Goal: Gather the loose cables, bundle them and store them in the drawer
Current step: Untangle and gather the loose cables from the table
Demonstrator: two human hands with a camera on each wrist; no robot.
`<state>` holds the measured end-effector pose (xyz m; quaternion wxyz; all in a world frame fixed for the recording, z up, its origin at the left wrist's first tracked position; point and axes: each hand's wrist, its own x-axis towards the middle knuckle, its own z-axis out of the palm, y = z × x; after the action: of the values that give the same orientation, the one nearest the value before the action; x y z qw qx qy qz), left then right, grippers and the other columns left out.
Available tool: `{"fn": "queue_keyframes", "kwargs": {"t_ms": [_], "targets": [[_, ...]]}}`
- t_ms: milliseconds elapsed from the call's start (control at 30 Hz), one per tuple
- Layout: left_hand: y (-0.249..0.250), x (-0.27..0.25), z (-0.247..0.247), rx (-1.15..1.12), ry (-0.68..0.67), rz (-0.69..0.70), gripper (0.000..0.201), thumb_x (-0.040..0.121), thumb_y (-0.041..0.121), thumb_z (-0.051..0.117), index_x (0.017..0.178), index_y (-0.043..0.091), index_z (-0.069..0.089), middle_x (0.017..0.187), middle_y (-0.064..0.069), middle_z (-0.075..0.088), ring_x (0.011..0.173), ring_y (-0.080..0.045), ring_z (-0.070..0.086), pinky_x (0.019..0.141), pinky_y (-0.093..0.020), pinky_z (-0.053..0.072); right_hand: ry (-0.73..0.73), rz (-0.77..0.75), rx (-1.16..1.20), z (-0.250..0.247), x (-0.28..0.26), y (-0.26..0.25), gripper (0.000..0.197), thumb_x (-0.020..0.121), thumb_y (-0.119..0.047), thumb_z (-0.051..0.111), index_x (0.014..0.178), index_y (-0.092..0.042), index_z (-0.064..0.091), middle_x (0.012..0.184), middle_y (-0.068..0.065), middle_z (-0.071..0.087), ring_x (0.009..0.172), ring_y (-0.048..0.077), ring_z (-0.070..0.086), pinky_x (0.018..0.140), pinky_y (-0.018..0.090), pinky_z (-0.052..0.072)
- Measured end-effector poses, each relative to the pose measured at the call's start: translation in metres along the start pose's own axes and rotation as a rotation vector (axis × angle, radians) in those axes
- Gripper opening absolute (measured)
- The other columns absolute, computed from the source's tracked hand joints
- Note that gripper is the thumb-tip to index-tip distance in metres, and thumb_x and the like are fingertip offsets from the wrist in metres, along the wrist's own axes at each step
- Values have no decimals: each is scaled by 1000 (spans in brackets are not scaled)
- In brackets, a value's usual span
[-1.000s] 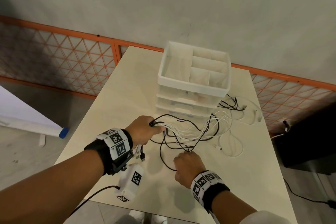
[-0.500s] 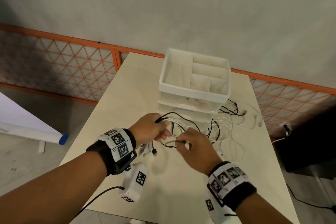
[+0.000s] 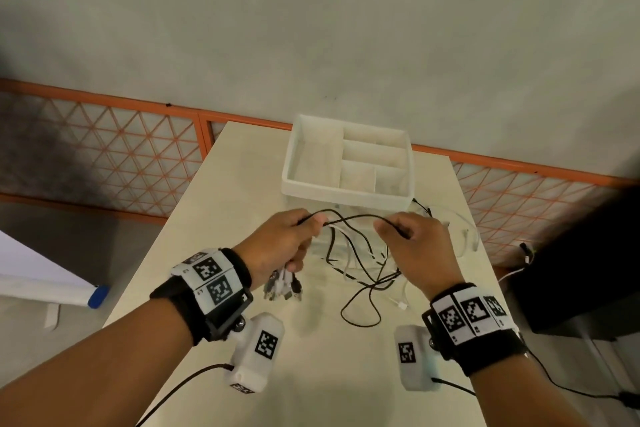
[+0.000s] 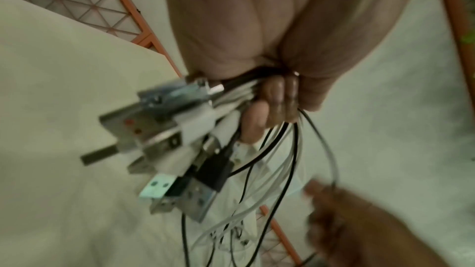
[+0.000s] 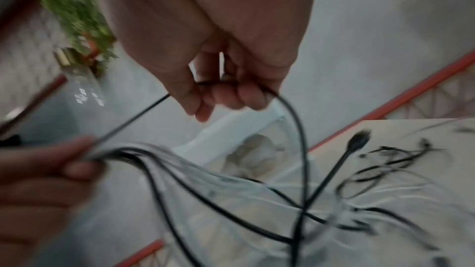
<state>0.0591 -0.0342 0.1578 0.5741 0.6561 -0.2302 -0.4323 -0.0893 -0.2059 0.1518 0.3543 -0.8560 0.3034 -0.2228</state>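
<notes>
The left hand (image 3: 281,243) has its fingers (image 4: 279,96) clenched round a bunch of black and white USB cables (image 3: 349,253), plugs (image 4: 164,149) hanging below. The right hand (image 3: 417,246) pinches one black cable (image 5: 290,109). Both hover above the desk (image 3: 322,357), before the white drawer unit (image 3: 346,163).

Both forearms are held forward; the left hand (image 3: 280,246) is fisted, the right hand (image 3: 420,246) closed in a pinch grip.
</notes>
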Motion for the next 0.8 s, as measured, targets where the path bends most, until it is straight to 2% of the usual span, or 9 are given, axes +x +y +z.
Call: {"fn": "queue_keyframes", "kwargs": {"t_ms": [67,167,233,333,433,500,600,700,800], "targets": [[12,-1,-7,22,42,47,23,92,32,64,85,11,62,52,8,30,44,-9,25,43,-23,28,-96,123,-179,-4,2,26,46,93,-29,63,54,-11,47,50,3,44,53,13,41,56,28,35],[23,-1,-20,58,117,97,22,90,30,67,90,7,67,53,2,26,44,-12,22,41,-22,26,-154,338,-305,-11,3,65,37,95,-44,58,67,-21,66,67,-6,61,81,24,62,69,30,40],[22,-1,-24,114,147,89,25,91,30,67,90,5,68,54,0,25,45,-14,21,42,-23,25,-59,382,-240,-16,9,76,37,94,-51,55,72,-24,68,75,-1,68,88,32,67,77,35,51],[16,2,-23,155,205,83,32,92,31,66,89,-1,65,51,2,27,44,-14,22,41,-23,26,159,382,-14,-28,25,74,35,94,-55,51,83,-25,66,79,4,72,77,32,70,78,49,59],[15,4,-24,115,297,122,31,93,28,64,87,-2,64,46,9,29,42,-13,24,43,-24,26,-141,549,-295,-30,26,78,59,96,-65,37,95,-14,66,89,11,72,82,33,69,80,44,57],[17,5,-28,100,323,132,29,93,27,64,86,-2,64,44,10,30,42,-13,24,44,-24,26,-158,566,-448,-29,24,90,66,99,-64,29,105,-11,67,106,16,69,93,33,63,85,39,49],[15,8,-30,129,342,105,37,93,28,64,88,-8,61,45,8,28,40,-12,23,41,-24,26,-2,453,-250,-31,26,89,55,104,-52,31,97,-16,71,99,14,69,99,36,64,91,41,47],[11,11,-28,132,378,58,41,94,28,63,88,-12,57,50,3,27,42,-15,23,42,-25,26,90,409,-64,-31,29,72,44,104,-45,37,78,-24,66,83,4,70,86,33,68,81,39,50],[12,13,-21,80,389,39,34,95,32,60,78,5,49,58,-3,27,45,-17,21,45,-26,25,103,396,172,-27,25,52,49,104,-43,42,77,-12,70,79,12,73,68,26,67,73,46,57]]}}
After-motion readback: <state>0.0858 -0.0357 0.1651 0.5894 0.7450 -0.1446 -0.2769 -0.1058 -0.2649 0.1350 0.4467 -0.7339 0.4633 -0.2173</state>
